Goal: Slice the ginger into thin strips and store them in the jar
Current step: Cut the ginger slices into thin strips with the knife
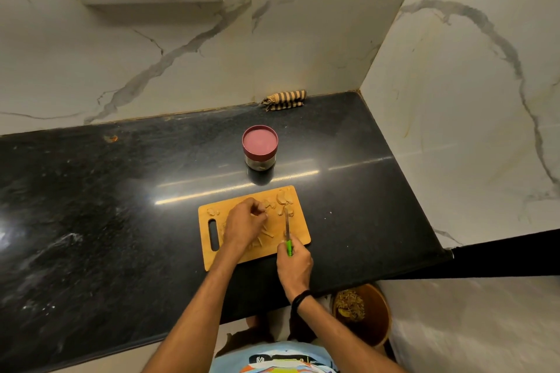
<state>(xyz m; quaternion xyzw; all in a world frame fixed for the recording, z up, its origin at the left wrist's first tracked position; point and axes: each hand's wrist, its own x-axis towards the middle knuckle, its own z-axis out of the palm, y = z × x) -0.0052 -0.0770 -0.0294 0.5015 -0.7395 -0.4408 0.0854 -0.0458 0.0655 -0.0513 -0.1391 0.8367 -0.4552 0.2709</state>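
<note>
- Your left hand (244, 225) curls its fingers onto the ginger (267, 205) near the cutting board's (303, 236) far edge.
- Your right hand (295, 266) grips the knife (288, 230), blade on the board.
- The lidded jar (260, 147) stands on the surface (121, 191) beyond the board's far edge.

The ginger (283, 200) lies cut up on a wooden cutting board (301, 228) with a handle slot at its left end. Pale tan chunks sit at the far right corner, thin strips (267, 233) lie near the middle, and a small bit sits at the far left. The left hand (244, 225) pinches one piece. The knife (288, 230) – green handle, narrow blade pointing away – is gripped by the right hand (294, 266). The jar (260, 147) – clear, with its pinkish-red lid on – stands upright beyond the board, apart from it.
</note>
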